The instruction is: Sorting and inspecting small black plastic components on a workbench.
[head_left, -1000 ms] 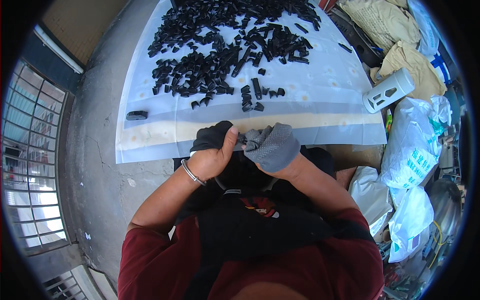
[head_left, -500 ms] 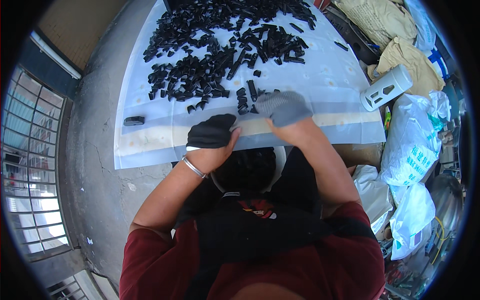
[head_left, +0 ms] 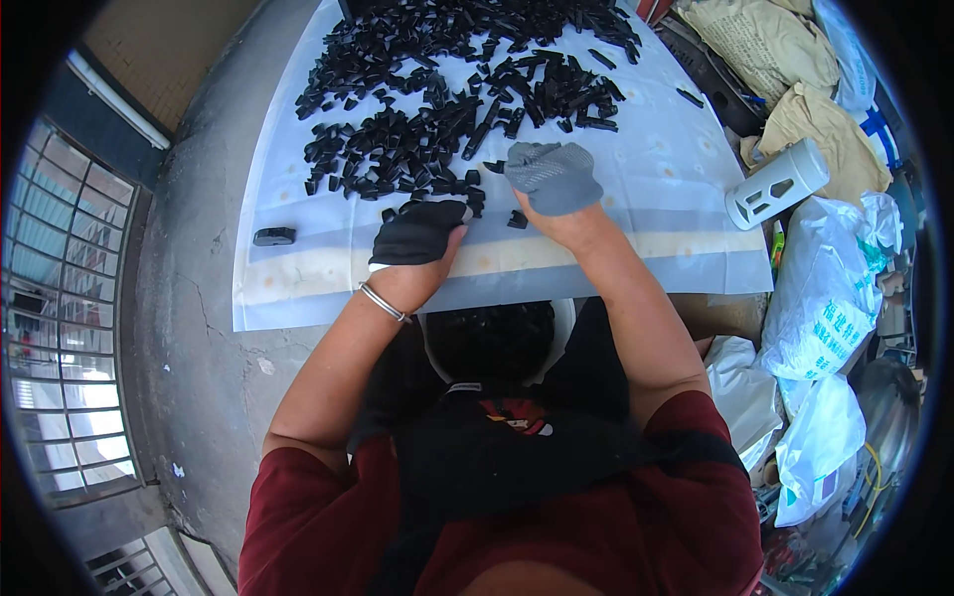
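My left hand (head_left: 415, 236), in a black fingerless-looking glove, is curled closed at the near edge of a heap of small black plastic pieces (head_left: 397, 149); whatever is inside its fingers is hidden. My right hand (head_left: 555, 179), in a grey glove, is over the sheet to the right of the heap. Its fingers point left and are closed, with a short black plastic piece (head_left: 494, 167) at their tips. Between the hands, another small black piece (head_left: 517, 220) lies on the white sheet (head_left: 656, 189). Several pieces touch or lie just past my left fingertips.
Below the table edge, between my legs, a white bucket (head_left: 568, 328) holds dark pieces. A black block (head_left: 274, 236) lies at the sheet's left. At the right are a white slotted cylinder (head_left: 778, 185), white sacks (head_left: 820, 288) and tan sacks (head_left: 760, 50). A barred window (head_left: 70, 318) is at far left.
My right hand has moved away from me and slightly left, and a black piece now shows at its fingertips. The small pieces between the hands have shifted. My left hand has moved slightly farther from me.
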`<state>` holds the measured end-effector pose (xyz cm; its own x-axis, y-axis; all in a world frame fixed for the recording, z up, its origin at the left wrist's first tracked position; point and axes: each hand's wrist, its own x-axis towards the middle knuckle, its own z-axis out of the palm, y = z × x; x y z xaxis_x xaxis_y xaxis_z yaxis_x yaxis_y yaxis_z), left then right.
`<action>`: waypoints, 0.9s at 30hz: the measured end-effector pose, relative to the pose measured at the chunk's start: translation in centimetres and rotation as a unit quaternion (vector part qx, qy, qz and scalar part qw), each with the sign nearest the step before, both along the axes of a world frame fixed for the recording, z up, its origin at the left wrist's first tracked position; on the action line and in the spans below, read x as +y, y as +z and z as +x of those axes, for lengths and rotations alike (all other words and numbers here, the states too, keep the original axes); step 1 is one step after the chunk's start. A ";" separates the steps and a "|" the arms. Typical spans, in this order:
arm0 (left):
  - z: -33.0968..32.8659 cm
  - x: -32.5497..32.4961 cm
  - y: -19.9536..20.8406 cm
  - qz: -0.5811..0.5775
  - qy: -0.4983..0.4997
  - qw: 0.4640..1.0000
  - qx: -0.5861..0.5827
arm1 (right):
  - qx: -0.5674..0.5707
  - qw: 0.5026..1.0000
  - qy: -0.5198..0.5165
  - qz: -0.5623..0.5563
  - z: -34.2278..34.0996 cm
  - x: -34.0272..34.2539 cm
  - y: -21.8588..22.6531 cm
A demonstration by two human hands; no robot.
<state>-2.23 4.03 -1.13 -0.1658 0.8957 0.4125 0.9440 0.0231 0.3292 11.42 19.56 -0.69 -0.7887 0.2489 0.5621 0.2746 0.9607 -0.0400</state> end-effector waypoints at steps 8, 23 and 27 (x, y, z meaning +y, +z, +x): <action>1.5 -3.6 0.8 0.039 -0.155 0.984 -0.080 | 0.007 0.906 0.092 -0.414 3.3 -8.1 0.9; 3.3 -5.0 -0.7 -0.055 -0.009 0.795 -0.604 | 0.058 0.976 0.087 -0.190 2.8 -10.2 0.5; 3.0 -4.3 -1.4 0.041 0.002 0.835 -0.548 | -0.015 0.988 0.067 -0.135 3.0 -9.7 1.3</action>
